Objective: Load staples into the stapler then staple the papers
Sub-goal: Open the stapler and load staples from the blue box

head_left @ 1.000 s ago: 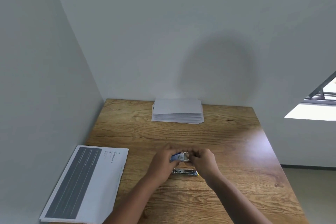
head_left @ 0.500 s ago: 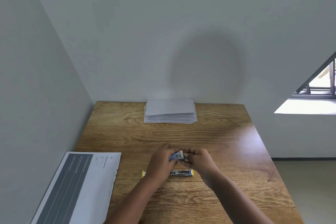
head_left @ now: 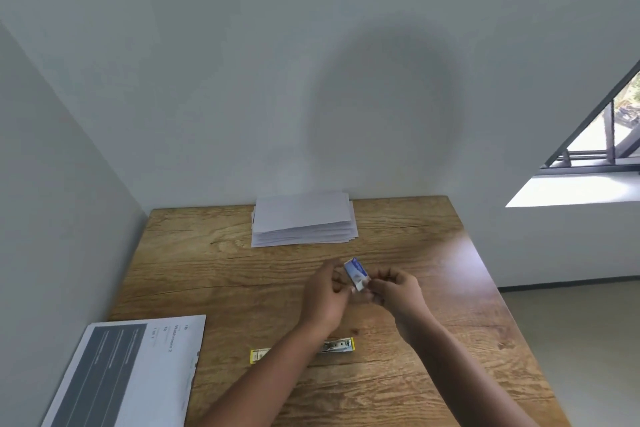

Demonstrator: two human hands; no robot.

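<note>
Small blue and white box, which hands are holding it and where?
Both. The left hand grips the small blue-and-white cardboard box at its left side; the right hand pinches its lower end.

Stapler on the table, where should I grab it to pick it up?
Grip the stapler across its long narrow sides, near the right yellow end, coming down from above. It lies flat and lengthwise on the table, and the left forearm crosses over its middle, so that end is the freest. Both hands are busy with the small staple box.
</note>
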